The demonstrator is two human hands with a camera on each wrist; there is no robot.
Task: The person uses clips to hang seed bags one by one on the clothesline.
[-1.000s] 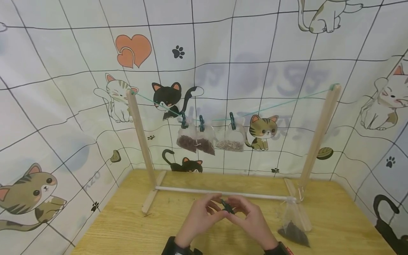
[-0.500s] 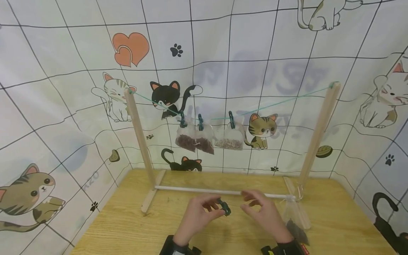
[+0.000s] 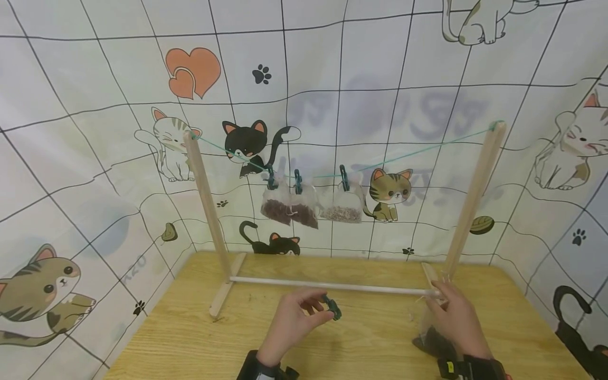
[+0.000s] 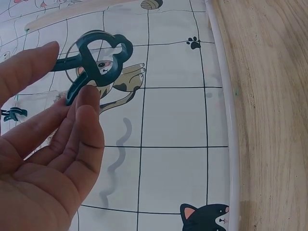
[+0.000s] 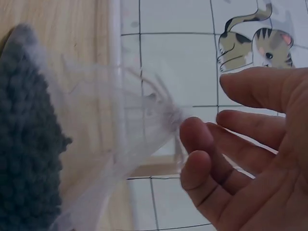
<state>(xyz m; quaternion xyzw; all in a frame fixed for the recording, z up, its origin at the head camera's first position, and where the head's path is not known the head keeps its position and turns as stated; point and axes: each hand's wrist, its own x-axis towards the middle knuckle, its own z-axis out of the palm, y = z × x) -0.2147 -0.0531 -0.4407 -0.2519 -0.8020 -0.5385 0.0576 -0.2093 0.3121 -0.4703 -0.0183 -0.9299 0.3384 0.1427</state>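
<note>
Hands were over the wooden table, well apart from each other. Our left hand held a small dark green clip just above the table top, in front of the white rod of the wooden rack. In the left wrist view we pinched the clip between the thumb and the fingertips; the other fingers were almost straight and lay close together.

Our right hand was at the right foot of the rack, at the top of a thin mesh bag with dark grains inside, which lay on the table. In the right wrist view the fingers were half curled, and the fingertips were at the gathered neck of the bag. They seemed to touch the mesh, but we could not tell if they really gripped it.

On the green string between the two posts, three clips held three small filled bags.
</note>
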